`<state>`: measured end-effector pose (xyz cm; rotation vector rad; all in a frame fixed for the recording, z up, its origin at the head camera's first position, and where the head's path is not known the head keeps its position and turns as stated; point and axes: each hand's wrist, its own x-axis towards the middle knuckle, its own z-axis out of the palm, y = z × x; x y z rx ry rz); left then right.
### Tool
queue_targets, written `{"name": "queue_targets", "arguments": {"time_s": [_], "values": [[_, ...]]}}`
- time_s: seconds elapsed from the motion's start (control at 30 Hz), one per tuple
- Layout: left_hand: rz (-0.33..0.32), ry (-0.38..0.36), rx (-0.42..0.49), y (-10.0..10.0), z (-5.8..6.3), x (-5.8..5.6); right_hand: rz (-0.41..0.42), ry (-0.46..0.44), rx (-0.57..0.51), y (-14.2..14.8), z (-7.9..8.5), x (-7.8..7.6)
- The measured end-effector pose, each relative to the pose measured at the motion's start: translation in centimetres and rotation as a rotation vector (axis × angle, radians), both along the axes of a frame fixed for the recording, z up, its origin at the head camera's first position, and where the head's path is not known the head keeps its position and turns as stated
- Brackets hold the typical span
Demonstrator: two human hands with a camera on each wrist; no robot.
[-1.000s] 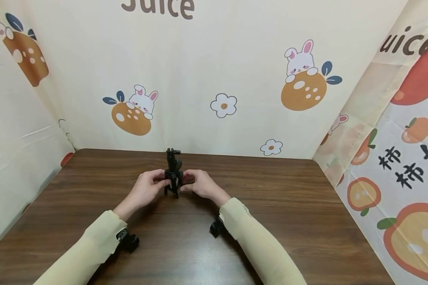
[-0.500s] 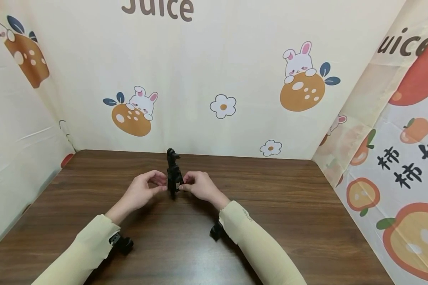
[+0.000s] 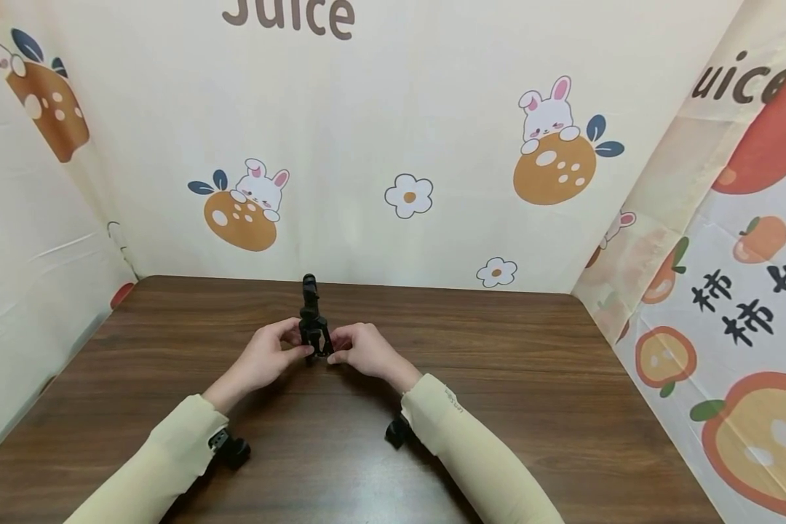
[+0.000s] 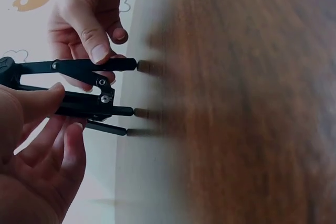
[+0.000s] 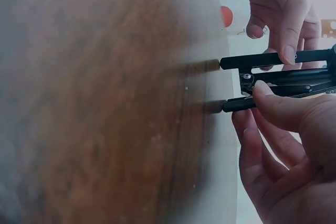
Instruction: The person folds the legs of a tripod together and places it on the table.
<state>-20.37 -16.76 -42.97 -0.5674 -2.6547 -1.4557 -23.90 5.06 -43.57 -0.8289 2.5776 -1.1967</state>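
A small black tripod (image 3: 310, 306) stands upright near the back of the table, its legs slightly spread. My left hand (image 3: 262, 360) pinches a leg on its left side between thumb and fingers. On the other side, my right hand (image 3: 370, 351) pinches another leg. In the left wrist view the tripod (image 4: 79, 68) lies sideways across the picture, with three legs and their hinged braces showing. Its leg tips meet their reflections on the tabletop. The right wrist view shows both thumbs on the legs; the tripod's top is cut off there.
The brown wooden table (image 3: 340, 451) ends at a pale printed curtain (image 3: 354, 109) close behind the tripod. Printed fabric (image 3: 753, 291) hangs along the right side too. Black wrist cameras sit under both sleeves, just above the table.
The tripod has turned about its upright axis, so its top no longer points right. My left hand came slightly away, then took hold again. My right hand shifted a little nearer.
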Motion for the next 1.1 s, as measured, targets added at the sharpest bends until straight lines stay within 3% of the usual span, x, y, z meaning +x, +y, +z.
{"name": "queue_targets", "arguments": {"time_s": [0.43,0.67,0.8,0.97,1.1], "values": [[0.038,0.037,-0.131,0.8,0.3,-0.3,0.013,0.009,-0.009,-0.2,-0.3,-0.5],[0.04,0.044,-0.171,0.9,0.5,0.0,0.021,0.062,0.02,-0.3,-0.2,-0.8],[0.045,0.072,-0.201,0.9,0.7,0.1,-0.016,0.091,0.073,-0.2,0.2,-1.0],[0.032,0.1,-0.214,0.9,0.8,0.2,-0.094,0.063,0.103,-0.2,0.3,-1.4],[0.019,0.112,-0.212,0.8,0.9,0.2,-0.11,0.061,0.126,-0.4,0.1,-1.7]]}}
